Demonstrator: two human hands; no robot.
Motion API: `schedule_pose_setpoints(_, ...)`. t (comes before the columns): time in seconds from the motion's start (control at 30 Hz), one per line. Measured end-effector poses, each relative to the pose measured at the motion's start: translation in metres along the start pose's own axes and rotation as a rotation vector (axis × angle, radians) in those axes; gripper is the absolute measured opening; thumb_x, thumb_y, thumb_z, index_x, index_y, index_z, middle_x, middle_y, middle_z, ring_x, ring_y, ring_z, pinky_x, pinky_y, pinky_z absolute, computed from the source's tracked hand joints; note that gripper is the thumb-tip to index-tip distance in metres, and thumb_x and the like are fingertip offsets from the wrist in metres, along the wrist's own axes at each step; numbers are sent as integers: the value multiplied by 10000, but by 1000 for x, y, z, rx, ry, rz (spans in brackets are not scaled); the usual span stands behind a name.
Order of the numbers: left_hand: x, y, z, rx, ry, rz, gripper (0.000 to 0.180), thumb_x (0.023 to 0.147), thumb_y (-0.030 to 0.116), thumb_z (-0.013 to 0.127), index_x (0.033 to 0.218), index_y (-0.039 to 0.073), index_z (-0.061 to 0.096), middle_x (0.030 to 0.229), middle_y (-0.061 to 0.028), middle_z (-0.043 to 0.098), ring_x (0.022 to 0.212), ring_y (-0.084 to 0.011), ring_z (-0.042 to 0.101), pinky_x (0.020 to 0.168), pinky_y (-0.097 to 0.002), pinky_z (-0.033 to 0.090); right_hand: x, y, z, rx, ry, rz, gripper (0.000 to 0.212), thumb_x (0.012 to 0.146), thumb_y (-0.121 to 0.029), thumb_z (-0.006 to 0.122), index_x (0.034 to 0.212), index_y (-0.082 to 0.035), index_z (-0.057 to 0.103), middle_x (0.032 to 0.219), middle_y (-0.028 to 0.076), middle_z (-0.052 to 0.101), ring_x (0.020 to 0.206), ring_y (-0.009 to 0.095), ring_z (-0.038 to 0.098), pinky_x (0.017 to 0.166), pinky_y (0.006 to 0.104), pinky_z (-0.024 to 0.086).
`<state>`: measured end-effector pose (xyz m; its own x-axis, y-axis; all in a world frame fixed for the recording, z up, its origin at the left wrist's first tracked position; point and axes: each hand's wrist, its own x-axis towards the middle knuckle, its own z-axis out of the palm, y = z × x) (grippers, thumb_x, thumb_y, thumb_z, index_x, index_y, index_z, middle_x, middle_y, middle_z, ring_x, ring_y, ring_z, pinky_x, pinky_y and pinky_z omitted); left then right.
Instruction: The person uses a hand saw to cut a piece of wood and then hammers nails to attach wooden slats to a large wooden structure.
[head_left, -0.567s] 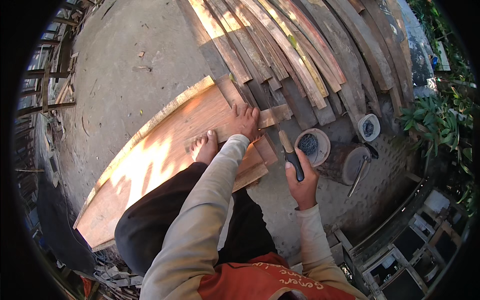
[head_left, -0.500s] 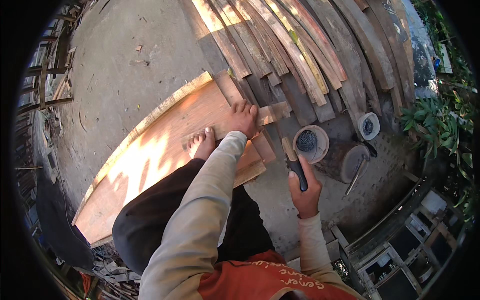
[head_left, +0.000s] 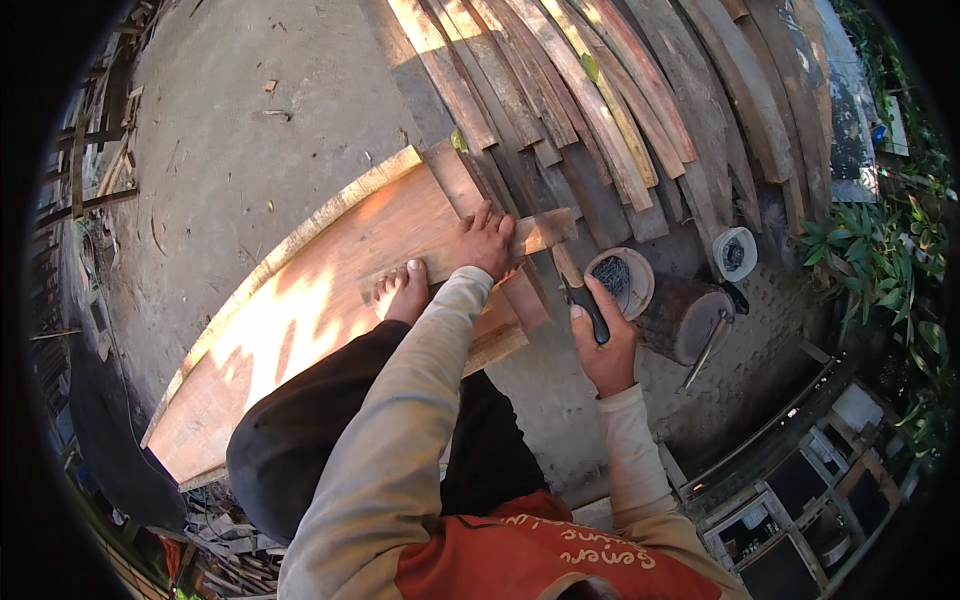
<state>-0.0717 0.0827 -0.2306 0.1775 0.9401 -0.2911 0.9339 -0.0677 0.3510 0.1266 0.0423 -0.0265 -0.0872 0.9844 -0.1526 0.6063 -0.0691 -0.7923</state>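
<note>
My right hand [head_left: 607, 345] is wrapped round the black handle of a handsaw [head_left: 569, 272]. Its brownish blade points away from me and meets the near edge of a wooden strip [head_left: 545, 230], close to the strip's right end. Over that same strip my left hand [head_left: 486, 241] is closed, pressing it down on a reddish-brown wooden panel [head_left: 330, 265]. My bare foot [head_left: 402, 291] also rests on the strip, left of the hand. A pale batten [head_left: 290, 240] runs along the panel's far edge.
Long boards [head_left: 600, 110] lie side by side at the far right. Right of the saw are a round tub [head_left: 640, 285] of nails, a log stump [head_left: 690, 322] with a hammer [head_left: 706, 350] on it, and a small white container [head_left: 735, 254]. Leafy plants [head_left: 875, 250] border the right side.
My right hand has pushed the handsaw forward and slightly left, away from my body. My left hand and foot stay in place on the strip.
</note>
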Motion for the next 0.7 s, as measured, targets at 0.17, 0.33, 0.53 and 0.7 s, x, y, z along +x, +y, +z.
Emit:
schedule_pose_setpoints(0.17,2,-17,-14,-23,-34,7,494,828,298,709,1262,113,558,1365,-94,607,1449,-314,391,1168,-508,322,-147,-63,-98,-123,-169,187,459,932,-135,635,1331,85,576,1186,252,692,1004,286,731,849,350,569)
schedule_pose_setpoints(0.33,-7,-25,-9,2,-13,-23,539,803,315,742,1268,115,556,1378,-86,600,1462,-311,372,1176,-515,311,-64,-23,-22,-42,-52,73,449,918,-115,644,1333,48,589,1039,234,726,872,273,747,771,347,575)
schedule_pose_setpoints(0.53,17,-14,-14,-30,-24,-57,576,806,380,752,1285,134,551,1371,-84,602,1482,-304,344,1179,-538,298,12,11,25,27,-65,49,431,911,-105,675,1314,34,609,932,197,714,790,230,721,703,325,546)
schedule_pose_setpoints(0.7,-16,-21,25,71,-12,-12,724,734,531,804,1288,134,560,1378,-68,597,1477,-289,363,1153,-476,348,-161,-51,-89,-136,-147,119,468,917,-147,626,1317,89,575,1128,253,712,942,302,749,809,363,579)
